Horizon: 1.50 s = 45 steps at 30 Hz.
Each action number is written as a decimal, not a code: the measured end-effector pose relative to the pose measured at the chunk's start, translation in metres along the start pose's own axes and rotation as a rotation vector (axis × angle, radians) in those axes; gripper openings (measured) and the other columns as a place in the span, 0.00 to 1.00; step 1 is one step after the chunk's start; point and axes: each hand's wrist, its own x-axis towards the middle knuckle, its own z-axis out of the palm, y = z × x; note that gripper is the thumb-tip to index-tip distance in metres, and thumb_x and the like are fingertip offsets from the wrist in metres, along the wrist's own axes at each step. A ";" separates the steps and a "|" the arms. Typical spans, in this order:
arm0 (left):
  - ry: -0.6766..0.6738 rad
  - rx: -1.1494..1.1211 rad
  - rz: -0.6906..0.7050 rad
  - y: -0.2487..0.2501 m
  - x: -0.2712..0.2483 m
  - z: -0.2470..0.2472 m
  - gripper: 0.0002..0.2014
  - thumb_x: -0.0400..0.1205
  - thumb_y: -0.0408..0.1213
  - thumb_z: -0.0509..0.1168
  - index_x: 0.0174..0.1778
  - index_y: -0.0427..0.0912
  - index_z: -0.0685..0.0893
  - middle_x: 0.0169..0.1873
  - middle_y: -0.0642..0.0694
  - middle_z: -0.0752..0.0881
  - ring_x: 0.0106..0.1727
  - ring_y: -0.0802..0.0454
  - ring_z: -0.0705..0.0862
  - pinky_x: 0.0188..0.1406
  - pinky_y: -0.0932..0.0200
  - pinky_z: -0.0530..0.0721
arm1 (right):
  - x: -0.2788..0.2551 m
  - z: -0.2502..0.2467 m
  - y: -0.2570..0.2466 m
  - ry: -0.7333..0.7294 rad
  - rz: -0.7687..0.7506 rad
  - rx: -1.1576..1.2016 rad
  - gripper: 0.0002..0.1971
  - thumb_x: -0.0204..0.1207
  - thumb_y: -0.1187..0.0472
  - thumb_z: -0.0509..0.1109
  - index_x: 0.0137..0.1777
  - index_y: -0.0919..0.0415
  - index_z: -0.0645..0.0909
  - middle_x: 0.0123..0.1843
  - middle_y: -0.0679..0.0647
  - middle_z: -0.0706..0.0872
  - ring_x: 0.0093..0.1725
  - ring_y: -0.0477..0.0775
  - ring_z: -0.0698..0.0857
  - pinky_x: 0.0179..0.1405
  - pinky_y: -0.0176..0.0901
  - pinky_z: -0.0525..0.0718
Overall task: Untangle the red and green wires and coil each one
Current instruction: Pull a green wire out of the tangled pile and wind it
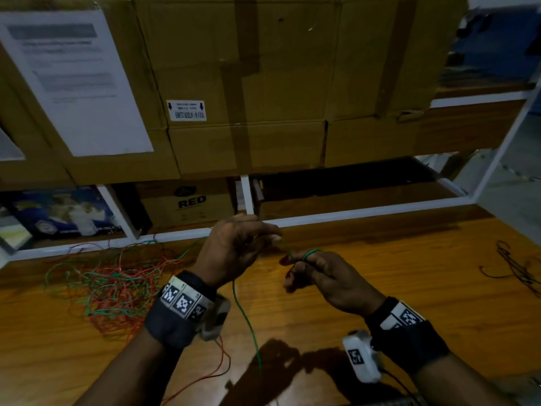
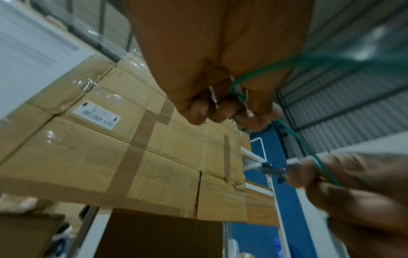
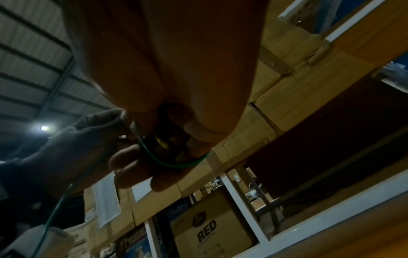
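The left hand (image 1: 231, 250) pinches the green wire (image 1: 247, 320) between thumb and curled fingers (image 2: 220, 111), raised above the table (image 1: 380, 273). The right hand (image 1: 328, 276) is also clenched on it: a turn of the same wire loops round its fingers (image 1: 310, 254), seen in the right wrist view as a green ring about the fingertips.

The short stretch between the two hands runs taut, slanting from the left fingers down and rightward to the right ones. That stretch is the relation the next wrap turns on, I judge: the left hand feeds, the right hand serves as the spool. Below the left fingers the wire's free length hangs down toward the person, its long axis near vertical, its end near the table's near edge.

The tangle of red and green wire (image 1: 117, 282) lies on the table to the left of the left fingers, well apart from the right hand. A red wire (image 1: 222, 361) trails beneath the left wrist. Coiling seems barely begun.
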 end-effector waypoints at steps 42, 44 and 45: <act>-0.166 -0.625 -0.589 0.012 -0.035 0.096 0.14 0.87 0.45 0.69 0.47 0.37 0.92 0.26 0.48 0.86 0.23 0.52 0.76 0.25 0.59 0.75 | 0.046 -0.034 -0.027 0.572 -0.181 0.089 0.15 0.93 0.56 0.56 0.60 0.60 0.85 0.59 0.51 0.92 0.67 0.47 0.87 0.72 0.51 0.80; -0.179 -0.486 -0.586 0.008 -0.041 0.085 0.13 0.86 0.48 0.70 0.44 0.44 0.92 0.26 0.50 0.88 0.25 0.55 0.80 0.28 0.57 0.78 | 0.044 -0.030 -0.013 0.471 -0.144 -0.257 0.15 0.93 0.55 0.58 0.57 0.55 0.87 0.58 0.47 0.91 0.66 0.43 0.86 0.70 0.51 0.82; -0.164 -0.410 -0.583 0.005 -0.043 0.078 0.13 0.86 0.50 0.70 0.42 0.48 0.92 0.27 0.51 0.88 0.26 0.57 0.82 0.29 0.57 0.80 | 0.042 -0.026 -0.007 0.381 -0.112 -0.399 0.15 0.92 0.55 0.58 0.57 0.54 0.87 0.57 0.46 0.90 0.65 0.43 0.85 0.68 0.52 0.83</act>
